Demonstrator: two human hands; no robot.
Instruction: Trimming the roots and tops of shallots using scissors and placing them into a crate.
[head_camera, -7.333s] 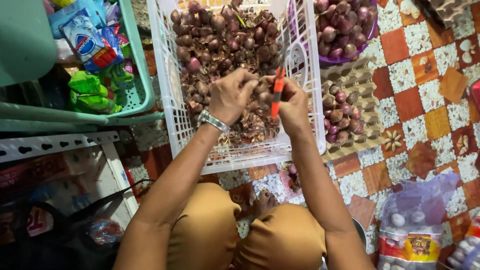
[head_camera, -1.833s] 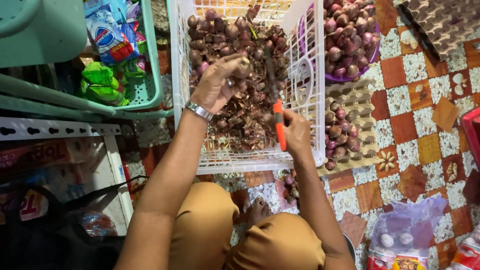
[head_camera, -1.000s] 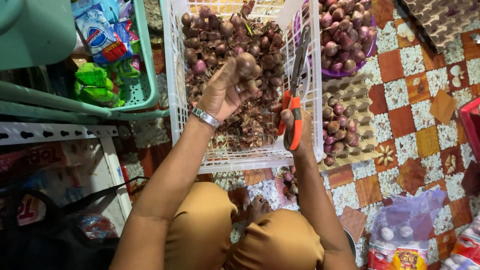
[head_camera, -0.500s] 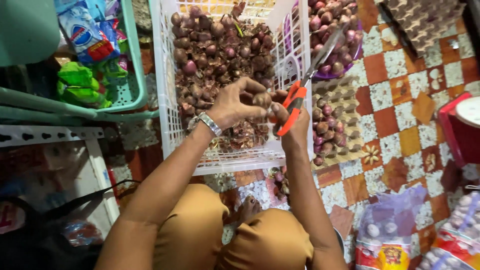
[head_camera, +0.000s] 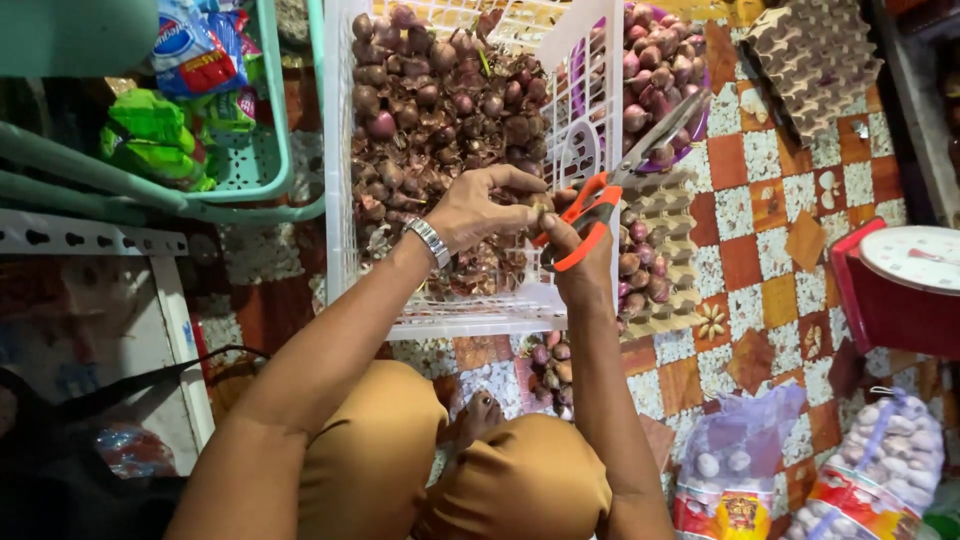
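At the frame's centre, the left hand pinches a shallot over the white basket, while the right hand stays clamped on orange-handled scissors.

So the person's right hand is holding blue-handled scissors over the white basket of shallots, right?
Not quite: the head view shows the scissors have orange handles, not blue. The right hand does hold them over the white basket of shallots.
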